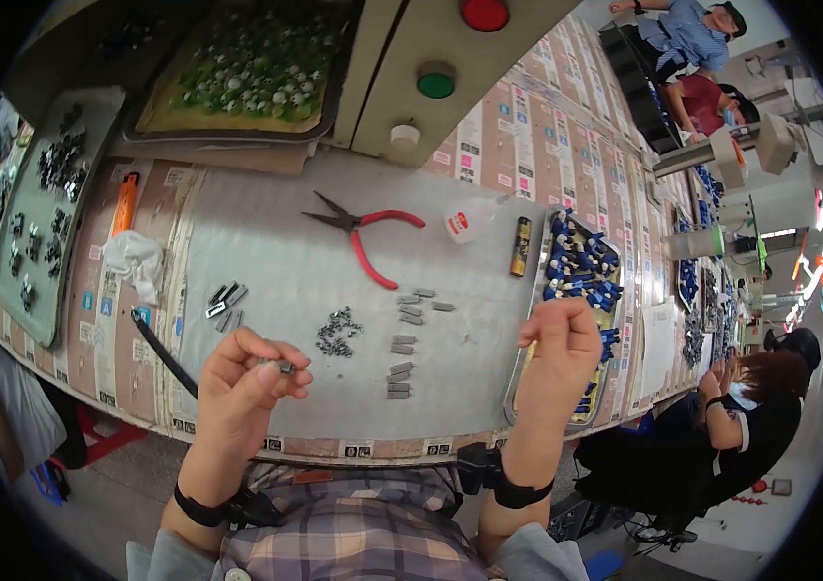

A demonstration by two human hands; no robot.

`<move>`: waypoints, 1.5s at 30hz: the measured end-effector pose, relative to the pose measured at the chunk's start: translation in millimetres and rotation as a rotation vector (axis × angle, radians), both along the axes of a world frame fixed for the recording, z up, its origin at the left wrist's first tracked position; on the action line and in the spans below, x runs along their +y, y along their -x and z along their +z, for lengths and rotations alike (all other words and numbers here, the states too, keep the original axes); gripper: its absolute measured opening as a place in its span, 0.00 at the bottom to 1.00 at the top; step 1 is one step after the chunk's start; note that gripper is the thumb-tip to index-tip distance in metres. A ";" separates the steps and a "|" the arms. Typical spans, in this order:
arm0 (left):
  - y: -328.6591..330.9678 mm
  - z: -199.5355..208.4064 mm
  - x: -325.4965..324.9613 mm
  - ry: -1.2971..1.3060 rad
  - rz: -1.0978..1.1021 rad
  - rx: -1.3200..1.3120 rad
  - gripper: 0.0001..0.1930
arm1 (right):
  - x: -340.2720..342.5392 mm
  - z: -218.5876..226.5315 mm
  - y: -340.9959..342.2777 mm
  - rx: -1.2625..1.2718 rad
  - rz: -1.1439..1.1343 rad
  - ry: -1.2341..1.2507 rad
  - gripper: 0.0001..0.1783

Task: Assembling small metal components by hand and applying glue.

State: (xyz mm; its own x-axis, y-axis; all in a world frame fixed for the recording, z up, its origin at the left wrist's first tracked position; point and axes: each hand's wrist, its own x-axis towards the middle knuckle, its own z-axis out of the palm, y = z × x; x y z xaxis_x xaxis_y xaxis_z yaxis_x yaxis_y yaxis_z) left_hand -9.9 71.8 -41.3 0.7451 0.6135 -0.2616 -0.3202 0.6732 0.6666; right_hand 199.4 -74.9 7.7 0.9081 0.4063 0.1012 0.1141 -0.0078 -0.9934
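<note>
My left hand [249, 382] is raised above the near left of the grey work mat [474, 373]. Its thumb and fingers pinch a small grey metal part [284, 367]. Over the near edge of a metal tray [511, 405] of blue-and-white parts [581, 261], my right hand [563, 353] has its fingers curled in; whatever they hold, if anything, is hidden. Between the hands lie a heap of tiny metal pieces [338, 332] and a column of small grey blocks [402, 345]. Several dark and silvery blocks [226, 298] rest just beyond my left hand.
Red-handled pliers [358, 228], a small white container [460, 227] and a dark-and-gold cylinder [521, 246] lie farther back. An orange cutter [126, 203], crumpled white cloth [137, 261] and green tray [19, 324] are left. A machine housing [411, 48] stands behind; co-workers sit at right.
</note>
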 end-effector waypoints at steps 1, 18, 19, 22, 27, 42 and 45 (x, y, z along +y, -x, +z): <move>4.0 -1.7 1.4 0.019 -0.001 0.000 0.08 | -1.8 -2.5 -0.2 0.033 0.015 -0.045 0.05; 13.3 -7.2 2.9 0.019 0.092 0.200 0.10 | 20.7 -49.5 53.2 -0.427 0.566 0.654 0.04; 14.7 -9.1 3.1 0.022 0.095 0.202 0.10 | 20.6 -49.3 57.1 -0.426 0.571 0.656 0.04; 17.0 -13.4 2.4 0.048 0.064 0.156 0.09 | 23.7 -50.6 67.6 -0.361 0.621 0.630 0.04; 14.5 -13.0 -1.4 0.067 0.043 0.146 0.10 | 28.8 -58.4 73.7 -0.564 0.653 0.598 0.06; 15.9 -17.3 -0.3 0.054 0.091 0.144 0.10 | -2.7 -44.7 30.2 -0.373 0.309 0.730 0.03; 12.0 -18.8 -0.8 0.042 0.082 0.174 0.10 | -8.6 -38.5 12.1 -0.356 0.234 0.780 0.03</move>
